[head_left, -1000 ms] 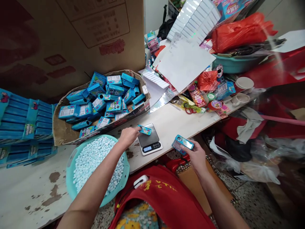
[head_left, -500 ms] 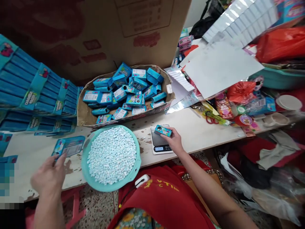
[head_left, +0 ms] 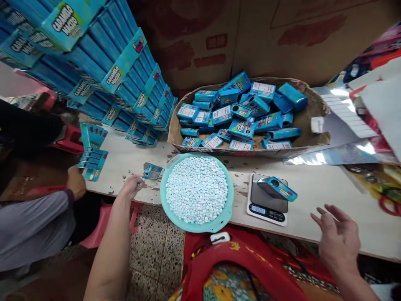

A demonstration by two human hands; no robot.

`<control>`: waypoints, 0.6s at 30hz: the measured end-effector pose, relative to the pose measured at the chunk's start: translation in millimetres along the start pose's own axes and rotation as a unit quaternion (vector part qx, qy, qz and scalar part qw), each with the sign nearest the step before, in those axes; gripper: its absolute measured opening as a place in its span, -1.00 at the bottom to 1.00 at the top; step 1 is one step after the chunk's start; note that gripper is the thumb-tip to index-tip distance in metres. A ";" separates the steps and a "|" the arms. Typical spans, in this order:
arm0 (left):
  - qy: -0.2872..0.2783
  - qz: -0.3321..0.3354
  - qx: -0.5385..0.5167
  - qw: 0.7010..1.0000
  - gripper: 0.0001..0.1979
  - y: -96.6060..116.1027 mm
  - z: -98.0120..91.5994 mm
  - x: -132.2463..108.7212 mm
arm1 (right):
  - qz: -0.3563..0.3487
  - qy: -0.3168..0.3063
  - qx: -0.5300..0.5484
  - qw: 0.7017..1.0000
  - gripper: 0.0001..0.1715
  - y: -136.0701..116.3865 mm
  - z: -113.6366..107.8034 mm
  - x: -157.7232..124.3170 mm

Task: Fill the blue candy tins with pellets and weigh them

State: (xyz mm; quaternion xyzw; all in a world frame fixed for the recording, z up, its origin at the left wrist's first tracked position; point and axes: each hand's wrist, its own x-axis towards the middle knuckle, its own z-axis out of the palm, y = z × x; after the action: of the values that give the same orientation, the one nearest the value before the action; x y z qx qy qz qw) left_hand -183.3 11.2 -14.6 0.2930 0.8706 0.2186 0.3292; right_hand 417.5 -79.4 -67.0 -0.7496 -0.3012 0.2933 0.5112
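My left hand (head_left: 133, 186) is closed on the near left corner of a small blue packet (head_left: 152, 172) lying on the table. To the right of that packet stands a turquoise bowl (head_left: 229, 184) full of pale blue-white candies (head_left: 197, 190). A blue candy box (head_left: 278, 188) rests at a slant on the digital scale (head_left: 267, 213), its end reaching past the plate's right edge. My right hand (head_left: 338, 236) is apart from the scale, to its right, fingers spread and holding nothing.
Behind the bowl, a cut-down carton (head_left: 216, 151) holds several blue boxes. Tall stacked displays (head_left: 125, 79) rise at the left. Another person's hand (head_left: 76, 182) is near small boxes (head_left: 94, 161) at the table's left end. Red scissors (head_left: 388, 205) lie far right.
My right hand has let go of the blue box on the scale and moved right, its fingers now apart. The view has swung left, showing more of the stacks and another person.
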 end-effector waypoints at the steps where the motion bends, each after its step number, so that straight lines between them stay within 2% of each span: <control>1: -0.008 0.002 -0.007 1.000 -0.77 0.8 -2.4 3.3 | 0.009 0.004 0.003 1.000 -0.42 -0.1 0.3 -2.8; 4: -0.010 0.018 0.007 1.000 -0.78 2.5 -1.1 16.2 | 0.024 -0.001 0.008 1.000 -0.44 -0.8 6.3 -9.7; 9: 0.024 0.054 0.116 0.991 -0.86 0.1 3.7 33.9 | 0.041 -0.010 0.000 0.999 -0.44 1.4 14.2 -14.1; 18: 0.023 0.084 0.256 0.963 -0.90 7.1 8.3 37.8 | 0.049 -0.013 0.019 0.999 -0.43 12.8 15.2 -11.3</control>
State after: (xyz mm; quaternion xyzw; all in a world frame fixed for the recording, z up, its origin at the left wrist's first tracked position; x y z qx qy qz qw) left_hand -198.0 42.7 -33.1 0.4341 0.8772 0.0220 0.2041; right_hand 400.8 -82.7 -82.3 -0.7496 -0.2658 0.3334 0.5062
